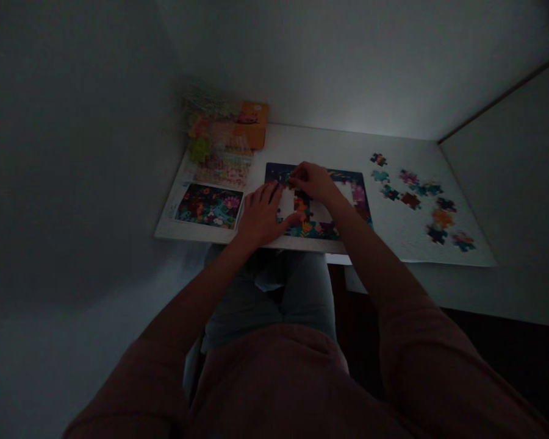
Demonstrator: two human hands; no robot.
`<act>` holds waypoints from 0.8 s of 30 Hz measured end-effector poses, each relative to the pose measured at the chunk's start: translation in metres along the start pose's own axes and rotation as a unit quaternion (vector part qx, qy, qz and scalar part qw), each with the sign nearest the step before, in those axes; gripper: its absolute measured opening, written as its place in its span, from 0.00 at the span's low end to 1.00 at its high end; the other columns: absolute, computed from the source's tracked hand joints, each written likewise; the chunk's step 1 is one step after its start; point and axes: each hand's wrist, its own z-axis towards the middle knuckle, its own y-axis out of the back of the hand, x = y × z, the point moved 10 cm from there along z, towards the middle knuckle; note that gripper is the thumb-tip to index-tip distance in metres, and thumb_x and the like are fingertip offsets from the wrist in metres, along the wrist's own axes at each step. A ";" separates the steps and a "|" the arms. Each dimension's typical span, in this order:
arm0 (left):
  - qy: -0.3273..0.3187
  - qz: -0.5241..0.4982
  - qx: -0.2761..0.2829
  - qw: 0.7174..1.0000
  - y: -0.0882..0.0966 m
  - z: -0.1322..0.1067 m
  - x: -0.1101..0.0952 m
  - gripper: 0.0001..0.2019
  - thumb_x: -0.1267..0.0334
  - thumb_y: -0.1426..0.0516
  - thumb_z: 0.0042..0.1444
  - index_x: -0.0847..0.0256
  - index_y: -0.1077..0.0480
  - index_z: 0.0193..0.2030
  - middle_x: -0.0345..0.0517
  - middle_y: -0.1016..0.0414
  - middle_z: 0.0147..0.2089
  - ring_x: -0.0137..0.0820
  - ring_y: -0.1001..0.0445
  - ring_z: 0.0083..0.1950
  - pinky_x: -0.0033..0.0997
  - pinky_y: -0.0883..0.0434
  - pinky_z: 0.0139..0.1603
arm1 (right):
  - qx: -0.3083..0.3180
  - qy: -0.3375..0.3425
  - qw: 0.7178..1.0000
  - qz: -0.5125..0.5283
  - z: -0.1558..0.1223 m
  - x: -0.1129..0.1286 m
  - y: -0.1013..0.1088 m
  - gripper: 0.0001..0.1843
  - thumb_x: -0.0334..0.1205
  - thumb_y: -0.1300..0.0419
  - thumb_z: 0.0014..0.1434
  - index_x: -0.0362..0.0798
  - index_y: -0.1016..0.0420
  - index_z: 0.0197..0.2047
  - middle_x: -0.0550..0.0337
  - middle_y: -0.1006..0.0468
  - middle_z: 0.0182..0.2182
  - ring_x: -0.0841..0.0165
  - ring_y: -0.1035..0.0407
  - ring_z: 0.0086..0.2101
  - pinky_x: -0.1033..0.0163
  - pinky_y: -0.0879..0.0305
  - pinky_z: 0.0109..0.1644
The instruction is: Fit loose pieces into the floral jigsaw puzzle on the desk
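On the white table lies a partly filled jigsaw puzzle [363, 195], its dark, colourful frame around pale gaps. My left hand [263, 214] rests flat with fingers spread over the puzzle's left edge. My right hand [313, 182] is above the upper middle of the puzzle, thumb and fingertips pinched together on a small puzzle piece [292, 182], mostly hidden by the fingers. Just below the right fingertips, an orange and dark joined section [301, 206] fills part of the middle. A printed picture card [209, 205] in similar colours lies left of my left hand.
Several loose puzzle pieces [410, 200] are scattered on the table's right side. At the back left stand an orange box [252, 125] and a clear bag-like item [229, 161] beside a yellow-green object [200, 149]. White walls border the table [320, 139] behind and at the right.
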 end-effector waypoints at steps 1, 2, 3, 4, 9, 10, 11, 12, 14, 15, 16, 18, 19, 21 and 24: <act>0.005 0.004 0.002 1.000 0.002 0.000 -0.001 0.41 0.33 0.48 0.88 0.62 0.37 0.92 0.60 0.37 0.93 0.53 0.38 0.92 0.59 0.38 0.91 | 0.002 0.003 1.000 -0.010 0.001 0.001 0.000 0.06 0.38 0.25 0.69 0.55 0.17 0.45 0.49 0.09 0.44 0.48 0.15 0.46 0.39 0.17 0.62; 0.009 0.007 0.006 1.000 0.003 0.000 -0.001 0.41 0.33 0.48 0.87 0.59 0.37 0.92 0.57 0.37 0.93 0.52 0.39 0.92 0.59 0.39 0.92 | 0.002 0.003 1.000 -0.015 0.001 0.001 0.000 0.06 0.37 0.25 0.69 0.55 0.17 0.45 0.49 0.09 0.44 0.49 0.15 0.46 0.39 0.17 0.62; 0.013 0.009 0.013 1.000 0.003 0.000 -0.002 0.40 0.33 0.47 0.87 0.56 0.36 0.92 0.56 0.37 0.94 0.53 0.39 0.93 0.59 0.40 0.92 | 0.001 0.001 1.000 -0.016 0.002 0.001 0.000 0.05 0.37 0.25 0.69 0.55 0.17 0.45 0.49 0.09 0.44 0.49 0.15 0.46 0.39 0.17 0.61; 0.017 0.010 0.020 1.000 0.003 0.000 -0.002 0.40 0.33 0.46 0.86 0.54 0.36 0.92 0.54 0.37 0.94 0.53 0.40 0.93 0.59 0.41 0.93 | 0.000 -0.001 1.000 -0.013 0.002 0.001 0.000 0.05 0.37 0.25 0.69 0.54 0.16 0.45 0.49 0.09 0.44 0.49 0.15 0.46 0.40 0.17 0.61; 0.020 0.008 0.027 0.999 0.001 0.001 0.001 0.40 0.32 0.45 0.85 0.55 0.31 0.90 0.57 0.36 0.93 0.54 0.39 0.93 0.60 0.39 0.92 | 0.000 0.014 1.000 -0.017 -0.003 0.002 -0.001 0.12 0.44 0.20 0.67 0.51 0.11 0.50 0.46 0.11 0.46 0.48 0.16 0.46 0.39 0.16 0.60; 0.018 0.006 0.024 1.000 0.000 0.002 0.001 0.40 0.31 0.45 0.85 0.56 0.31 0.89 0.57 0.36 0.93 0.55 0.39 0.93 0.60 0.38 0.91 | -0.001 0.023 0.999 -0.024 -0.005 0.002 -0.001 0.15 0.46 0.19 0.65 0.50 0.10 0.51 0.45 0.11 0.48 0.48 0.16 0.46 0.39 0.17 0.60; 0.017 0.005 0.021 1.000 0.000 0.002 0.001 0.40 0.31 0.45 0.85 0.56 0.30 0.89 0.58 0.35 0.92 0.55 0.39 0.92 0.60 0.38 0.91 | -0.003 0.032 0.999 -0.030 -0.007 0.003 0.000 0.17 0.47 0.18 0.65 0.49 0.09 0.52 0.44 0.12 0.49 0.48 0.17 0.46 0.39 0.17 0.61; 0.016 0.003 0.018 1.000 0.000 0.002 0.001 0.40 0.31 0.45 0.85 0.56 0.30 0.89 0.57 0.35 0.92 0.55 0.38 0.92 0.60 0.38 0.91 | -0.007 0.040 0.999 -0.034 -0.009 0.004 0.000 0.18 0.47 0.18 0.65 0.49 0.08 0.53 0.43 0.13 0.50 0.48 0.17 0.46 0.39 0.17 0.61; 0.020 -0.002 0.017 1.000 -0.001 0.002 0.002 0.39 0.32 0.45 0.85 0.54 0.31 0.89 0.56 0.34 0.92 0.55 0.38 0.92 0.61 0.38 0.91 | -0.010 0.054 0.998 -0.036 -0.012 0.006 -0.001 0.19 0.48 0.19 0.67 0.49 0.08 0.56 0.43 0.15 0.51 0.49 0.18 0.46 0.38 0.18 0.62; 0.021 -0.004 0.016 1.000 -0.001 0.003 0.002 0.39 0.32 0.45 0.85 0.54 0.31 0.89 0.56 0.34 0.92 0.56 0.38 0.92 0.61 0.38 0.91 | -0.010 0.059 0.998 -0.035 -0.014 0.006 -0.002 0.19 0.49 0.20 0.68 0.50 0.07 0.57 0.44 0.15 0.51 0.49 0.19 0.46 0.38 0.18 0.62; 0.021 -0.007 0.016 1.000 -0.001 0.003 0.002 0.40 0.32 0.45 0.84 0.55 0.31 0.89 0.56 0.34 0.92 0.56 0.38 0.92 0.62 0.38 0.91 | -0.009 0.065 0.997 -0.036 -0.015 0.008 -0.003 0.19 0.50 0.20 0.69 0.50 0.07 0.58 0.44 0.16 0.52 0.49 0.19 0.47 0.38 0.18 0.63; 0.016 -0.013 0.016 1.000 -0.002 0.003 0.001 0.40 0.32 0.45 0.84 0.55 0.33 0.90 0.55 0.34 0.92 0.57 0.38 0.92 0.63 0.38 0.91 | -0.006 0.076 0.996 -0.044 -0.017 0.010 -0.005 0.19 0.51 0.22 0.72 0.50 0.07 0.59 0.44 0.16 0.53 0.49 0.20 0.47 0.38 0.19 0.64; 0.011 -0.017 0.017 1.000 -0.002 0.003 0.001 0.40 0.32 0.45 0.84 0.54 0.33 0.91 0.54 0.35 0.92 0.57 0.38 0.92 0.64 0.38 0.91 | -0.005 0.079 0.996 -0.049 -0.018 0.011 -0.006 0.18 0.51 0.23 0.73 0.50 0.07 0.59 0.43 0.17 0.54 0.49 0.20 0.47 0.38 0.19 0.65; 0.002 -0.024 0.022 0.999 -0.003 0.003 -0.001 0.40 0.33 0.46 0.85 0.53 0.35 0.92 0.52 0.35 0.92 0.58 0.39 0.92 0.67 0.38 0.91 | -0.005 0.083 0.995 -0.063 -0.019 0.013 -0.006 0.17 0.49 0.24 0.75 0.49 0.07 0.60 0.41 0.18 0.57 0.50 0.19 0.47 0.38 0.20 0.66; 0.000 -0.029 0.030 0.999 -0.005 0.003 -0.001 0.40 0.33 0.47 0.85 0.52 0.36 0.92 0.51 0.35 0.92 0.59 0.40 0.92 0.69 0.39 0.91 | -0.005 0.095 0.992 -0.086 -0.022 0.015 -0.007 0.17 0.47 0.27 0.77 0.50 0.08 0.63 0.40 0.19 0.61 0.48 0.18 0.51 0.37 0.20 0.69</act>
